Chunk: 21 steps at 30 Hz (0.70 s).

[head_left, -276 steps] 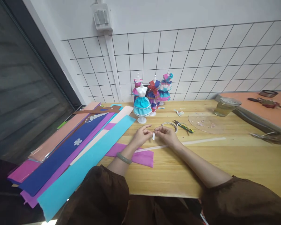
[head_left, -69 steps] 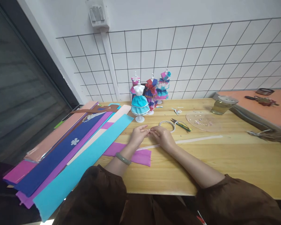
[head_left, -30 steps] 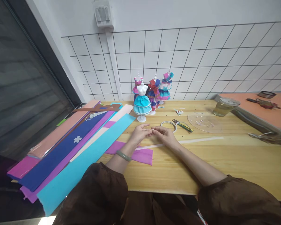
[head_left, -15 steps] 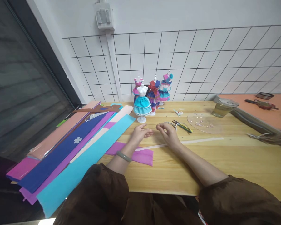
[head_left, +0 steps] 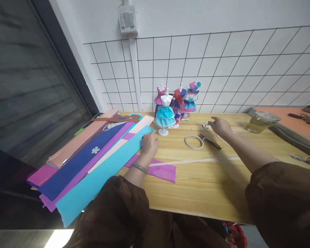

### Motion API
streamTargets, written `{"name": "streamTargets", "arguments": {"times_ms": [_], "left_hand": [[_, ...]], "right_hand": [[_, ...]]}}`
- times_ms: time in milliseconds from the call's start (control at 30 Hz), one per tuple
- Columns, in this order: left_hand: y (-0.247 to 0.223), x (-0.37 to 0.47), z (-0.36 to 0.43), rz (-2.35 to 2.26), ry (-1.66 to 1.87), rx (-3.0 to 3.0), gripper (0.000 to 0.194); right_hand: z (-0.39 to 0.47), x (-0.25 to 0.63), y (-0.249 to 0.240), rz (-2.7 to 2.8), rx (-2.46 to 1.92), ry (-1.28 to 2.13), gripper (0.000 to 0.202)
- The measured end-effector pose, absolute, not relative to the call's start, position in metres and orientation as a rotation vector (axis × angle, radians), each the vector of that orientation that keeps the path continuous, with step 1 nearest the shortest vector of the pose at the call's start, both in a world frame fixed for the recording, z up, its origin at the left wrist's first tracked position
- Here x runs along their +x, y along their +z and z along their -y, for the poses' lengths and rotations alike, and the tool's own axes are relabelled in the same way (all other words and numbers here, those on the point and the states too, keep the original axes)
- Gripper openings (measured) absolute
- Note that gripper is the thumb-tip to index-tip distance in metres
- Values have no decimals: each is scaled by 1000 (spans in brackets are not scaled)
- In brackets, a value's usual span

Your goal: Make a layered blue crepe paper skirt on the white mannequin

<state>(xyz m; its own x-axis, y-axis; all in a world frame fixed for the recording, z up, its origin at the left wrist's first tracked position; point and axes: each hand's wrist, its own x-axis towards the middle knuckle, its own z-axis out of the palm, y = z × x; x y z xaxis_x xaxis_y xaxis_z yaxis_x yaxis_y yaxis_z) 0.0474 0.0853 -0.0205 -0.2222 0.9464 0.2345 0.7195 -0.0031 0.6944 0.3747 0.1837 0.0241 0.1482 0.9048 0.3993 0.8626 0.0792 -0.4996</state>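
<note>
My left hand [head_left: 150, 144] rests at the right edge of a turquoise crepe-paper strip [head_left: 100, 172], fingers loosely bent and partly apart, with no held thing visible. My right hand [head_left: 221, 127] reaches over the table beside a small pile of white scraps [head_left: 206, 126], its index finger stretched out and the other fingers partly hidden. Between the hands lie a white tape ring [head_left: 194, 142] and snips [head_left: 210, 141]. In front stands a small white dress form [head_left: 166, 100] in a turquoise tiered skirt [head_left: 165, 116]. A purple strip [head_left: 165, 171] lies under a thin white ribbon [head_left: 191, 161].
Several dressed mini mannequins [head_left: 192, 96] stand by the tiled wall. Coloured paper strips [head_left: 72, 168] lie stacked at left, with a white flower cutout [head_left: 95, 150] on top. A cup of pale liquid [head_left: 262, 122] stands at right, beside an orange surface [head_left: 294, 120].
My hands have moved apart: the right one went right and forward to the white scraps, the left one to the turquoise strip's edge. The camera view has shifted, moving the scene slightly right.
</note>
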Motion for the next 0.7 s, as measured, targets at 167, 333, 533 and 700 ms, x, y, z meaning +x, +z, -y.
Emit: {"name": "streamTargets", "arguments": {"times_ms": [167,333,533,700], "left_hand": [[-20,35,-82,-2301,823,1816,34],[-21,29,-85,-2422,609,1899,32],[-23,27,-87,-2458,500,1996,33],[-24,28,-88,-2468,442,2021,32]], "right_hand": [[-162,346,16,1957,-1646,72,49],[-120,318,-4,2195,-1391,152,44],[-113,331,-13,2053,-1437,338,37],[-104,334,-6,2100,-1413,443,29]]}}
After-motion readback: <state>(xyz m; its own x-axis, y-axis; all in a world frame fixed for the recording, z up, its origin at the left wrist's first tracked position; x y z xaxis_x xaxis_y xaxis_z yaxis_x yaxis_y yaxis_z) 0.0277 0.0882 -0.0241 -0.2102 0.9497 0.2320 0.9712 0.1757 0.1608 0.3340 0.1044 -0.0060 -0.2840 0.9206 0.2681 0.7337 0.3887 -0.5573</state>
